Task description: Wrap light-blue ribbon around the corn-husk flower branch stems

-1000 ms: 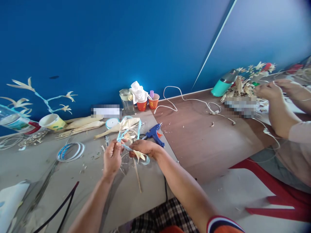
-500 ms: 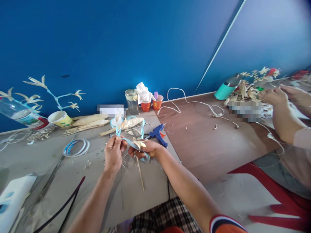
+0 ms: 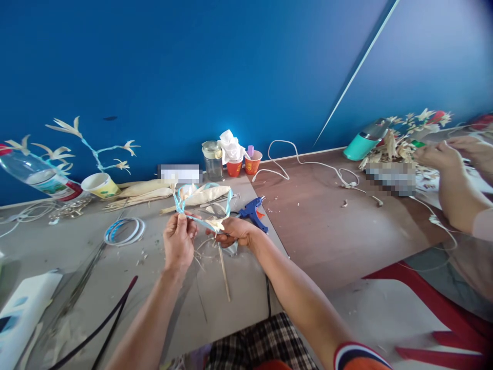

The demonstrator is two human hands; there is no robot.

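My left hand (image 3: 179,237) is closed, its thumb and fingers pinching a light-blue tape (image 3: 198,221) beside a thin piece wrapped in the same blue. My right hand (image 3: 239,231) is closed round a small flower of pale dried husk (image 3: 217,225), its fingers partly hidden behind the petals. Between the hands the tape runs taut, and a loop of it rises behind them. Just beyond lie a pale husk bundle (image 3: 210,195) and, right of my right hand, a blue glue gun (image 3: 252,213). A thin stick (image 3: 224,272) lies below my right hand.
A coil of white and blue tape (image 3: 124,231) lies left. Behind stand a yellow cup (image 3: 100,186), a plastic bottle (image 3: 50,185), a glass jar (image 3: 213,160) and red cups (image 3: 252,164). A white cable (image 3: 308,162) crosses the brown tabletop; a co-worker's hands (image 3: 442,154) are at right.
My left hand has shifted slightly left, and the tape between my hands looks straighter. The whole view has moved a little. Both hands keep their hold.
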